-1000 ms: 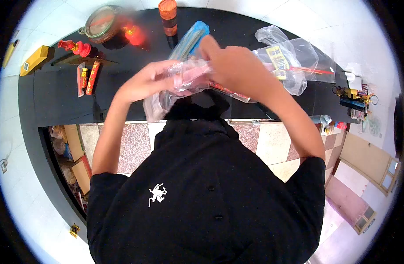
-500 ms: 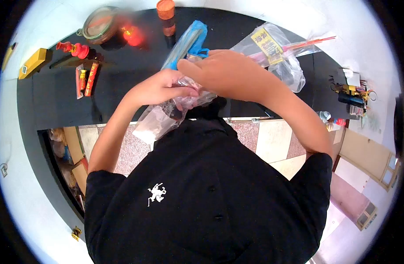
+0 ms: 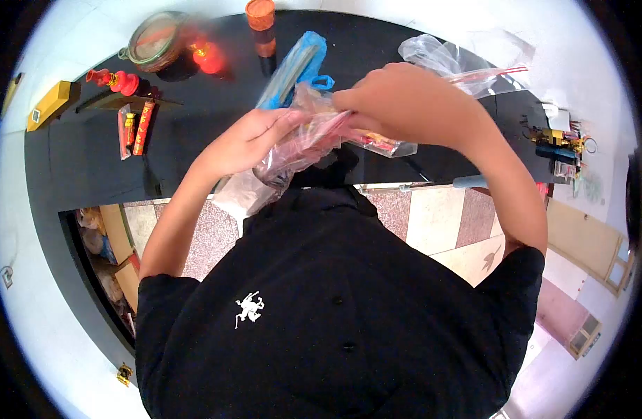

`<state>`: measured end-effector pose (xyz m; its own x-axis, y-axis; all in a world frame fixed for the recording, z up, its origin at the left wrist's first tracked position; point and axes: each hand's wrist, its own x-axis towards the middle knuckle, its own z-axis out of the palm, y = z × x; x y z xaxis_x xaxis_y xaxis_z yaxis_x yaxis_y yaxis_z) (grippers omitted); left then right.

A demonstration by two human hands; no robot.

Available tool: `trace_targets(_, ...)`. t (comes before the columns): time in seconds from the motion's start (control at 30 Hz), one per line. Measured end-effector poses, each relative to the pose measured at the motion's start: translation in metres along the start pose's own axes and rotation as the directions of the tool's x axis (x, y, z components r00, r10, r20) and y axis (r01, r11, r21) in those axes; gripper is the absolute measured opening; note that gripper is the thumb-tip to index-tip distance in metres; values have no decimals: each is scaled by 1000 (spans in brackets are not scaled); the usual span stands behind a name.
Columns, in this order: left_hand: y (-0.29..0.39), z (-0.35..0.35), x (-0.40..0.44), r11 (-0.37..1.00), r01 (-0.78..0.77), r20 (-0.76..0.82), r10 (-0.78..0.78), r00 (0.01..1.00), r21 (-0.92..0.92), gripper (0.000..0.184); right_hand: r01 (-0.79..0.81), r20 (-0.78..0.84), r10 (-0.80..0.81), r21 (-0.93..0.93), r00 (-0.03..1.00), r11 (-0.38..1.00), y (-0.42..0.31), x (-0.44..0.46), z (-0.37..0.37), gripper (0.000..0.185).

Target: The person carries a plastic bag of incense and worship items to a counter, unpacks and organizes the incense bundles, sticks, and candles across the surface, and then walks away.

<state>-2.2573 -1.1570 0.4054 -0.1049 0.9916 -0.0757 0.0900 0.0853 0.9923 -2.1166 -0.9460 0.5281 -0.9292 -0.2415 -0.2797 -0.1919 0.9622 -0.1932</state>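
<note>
My left hand (image 3: 254, 143) grips a crumpled clear plastic bag (image 3: 254, 185) at the near edge of the black table, its fingers closed on the film. My right hand (image 3: 398, 101) is closed at the bag's mouth, on a pink packet (image 3: 321, 133) in clear film that lies between both hands, partly inside the bag. What the packet contains cannot be made out. Below the right hand a clear wrapper with red and yellow print (image 3: 382, 143) sticks out. Just beyond my hands rests a blue plastic bag (image 3: 300, 63) around something long.
On the black table (image 3: 209, 105) stand a glass bowl (image 3: 155, 42), a red round ornament (image 3: 208, 56), an orange-topped cylinder (image 3: 260, 14) and a red candlestick-like piece (image 3: 115, 80). Red sticks (image 3: 144, 127) lie at left, a yellow box (image 3: 50, 105) farther left. A clear bag (image 3: 468, 63) lies at right.
My right hand has moved right, and the pink packet now shows between both hands. The yellow-labelled bag of pink sticks at right is no longer seen there; clear film with red lines shows.
</note>
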Motion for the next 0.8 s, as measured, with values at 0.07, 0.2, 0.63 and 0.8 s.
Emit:
trace_targets(0.07,3,2,6,1000,-18,-22,18,1000,-7,43,22,-81,-30,-97,996,995,-9,8,15,23)
trace_targets(0.2,2,-3,13,989,-33,-38,38,999,141,42,20,-139,-42,-151,989,988,-15,10,7,25)
trace_targets(0.63,-8,-2,18,995,15,-69,-8,998,102,45,-105,-315,6,-297,949,949,-10,-2,-18,35)
trace_targets(0.8,-8,-11,10,999,40,-78,-38,996,21,46,-342,118,356,-127,927,931,-23,-10,-106,36)
